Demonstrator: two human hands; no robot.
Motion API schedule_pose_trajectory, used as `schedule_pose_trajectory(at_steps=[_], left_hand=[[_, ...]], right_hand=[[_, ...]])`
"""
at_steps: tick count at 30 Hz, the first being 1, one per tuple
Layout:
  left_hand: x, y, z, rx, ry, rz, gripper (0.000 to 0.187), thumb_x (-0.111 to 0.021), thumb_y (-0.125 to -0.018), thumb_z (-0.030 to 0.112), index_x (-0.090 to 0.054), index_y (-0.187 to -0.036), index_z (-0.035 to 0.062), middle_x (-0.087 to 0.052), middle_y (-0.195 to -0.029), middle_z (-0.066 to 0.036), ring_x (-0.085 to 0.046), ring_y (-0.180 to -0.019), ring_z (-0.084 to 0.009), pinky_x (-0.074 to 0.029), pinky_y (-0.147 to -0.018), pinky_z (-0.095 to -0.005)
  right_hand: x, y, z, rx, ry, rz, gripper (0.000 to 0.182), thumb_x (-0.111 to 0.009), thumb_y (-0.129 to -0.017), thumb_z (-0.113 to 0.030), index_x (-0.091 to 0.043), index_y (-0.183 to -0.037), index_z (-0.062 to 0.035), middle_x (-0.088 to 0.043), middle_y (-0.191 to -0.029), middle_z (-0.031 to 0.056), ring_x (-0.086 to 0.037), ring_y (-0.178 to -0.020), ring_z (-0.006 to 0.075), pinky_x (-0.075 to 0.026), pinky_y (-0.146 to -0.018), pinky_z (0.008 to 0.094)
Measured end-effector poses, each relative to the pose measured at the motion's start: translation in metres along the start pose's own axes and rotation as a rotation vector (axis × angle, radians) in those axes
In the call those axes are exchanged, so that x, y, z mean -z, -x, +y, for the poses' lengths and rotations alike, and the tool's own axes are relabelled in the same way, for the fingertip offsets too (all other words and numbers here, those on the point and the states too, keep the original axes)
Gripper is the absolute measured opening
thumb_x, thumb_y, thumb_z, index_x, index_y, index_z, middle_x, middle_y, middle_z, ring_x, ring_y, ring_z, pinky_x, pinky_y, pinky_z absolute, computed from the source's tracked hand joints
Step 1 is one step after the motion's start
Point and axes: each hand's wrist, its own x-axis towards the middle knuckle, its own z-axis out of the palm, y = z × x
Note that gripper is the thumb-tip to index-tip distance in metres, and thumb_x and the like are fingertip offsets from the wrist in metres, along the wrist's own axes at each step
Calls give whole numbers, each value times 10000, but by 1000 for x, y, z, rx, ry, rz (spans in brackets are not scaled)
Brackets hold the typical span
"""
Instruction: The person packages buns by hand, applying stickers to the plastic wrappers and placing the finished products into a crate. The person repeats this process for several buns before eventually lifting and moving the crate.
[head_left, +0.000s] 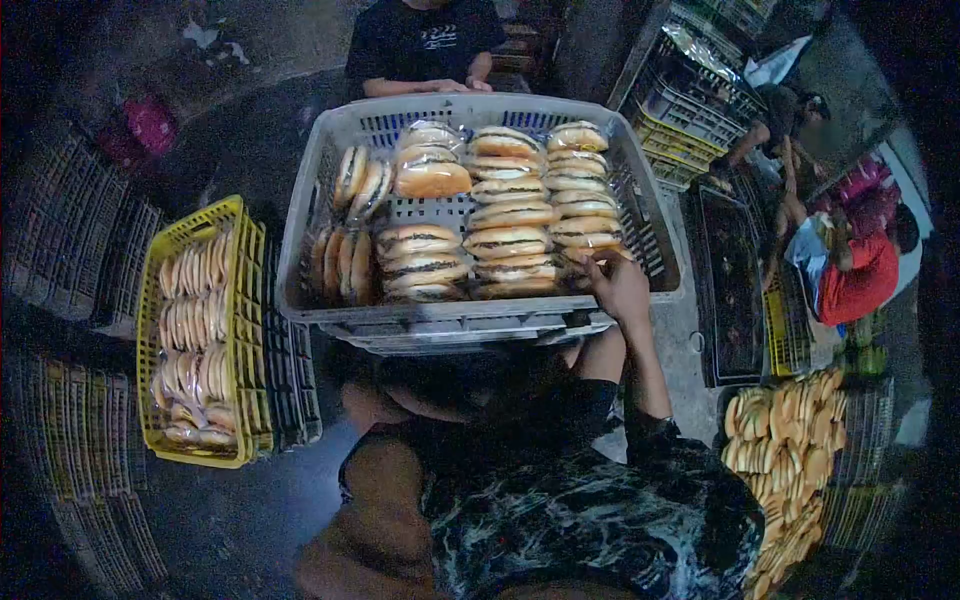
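A grey plastic crate (300,215) holds rows of round buns with a dark filling, wrapped in clear plastic. My right hand (620,285) reaches over the crate's near right corner. Its bent fingers are closed on a wrapped bun (580,262) at the near end of the right-hand row; the fingertips are partly hidden. Some buns on the crate's left side stand on edge. A gap between buns shows the slotted crate floor. My left hand is not visible.
A yellow crate (248,330) of wrapped buns stands at left beside stacked crates (75,220). Across the grey crate is a person in a dark shirt (425,45). More people, including one in red (865,275), are at right, above piled buns (785,450).
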Motion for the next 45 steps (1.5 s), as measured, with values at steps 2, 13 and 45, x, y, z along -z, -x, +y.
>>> schedule_pose_trajectory(at_steps=[2, 13, 45], left_hand=[[1, -2, 2, 1, 31, -8, 194, -505, -752, 160, -481, -832, -15, -510, -885, -135, -473, -831, -215, -374, -765, -350], [10, -9, 13, -14, 70, -37, 215, -494, -747, 189, -472, -830, -9, -502, -854, -130, -463, -821, -221, -371, -752, -345], [251, 40, -126, 988, -1438, -28, 410, -559, -735, 299, -519, -966, -38, -578, -771, -213, -562, -731, -316, -410, -657, -353]], right_hand=[[-1, -3, -1, -4, 18, -11, 398, -471, -758, -444, -590, -846, -74, -581, -692, 177, -565, -669, 333, -450, -599, 392], [4, 2, -8, -23, 34, -14, 430, -503, -747, -434, -586, -878, -33, -588, -737, 179, -571, -724, 316, -439, -637, 372], [-17, 35, 85, -539, -1400, 336, 454, -531, -757, -321, -440, -1103, -41, -498, -1020, 94, -482, -889, 200, -363, -780, 290]])
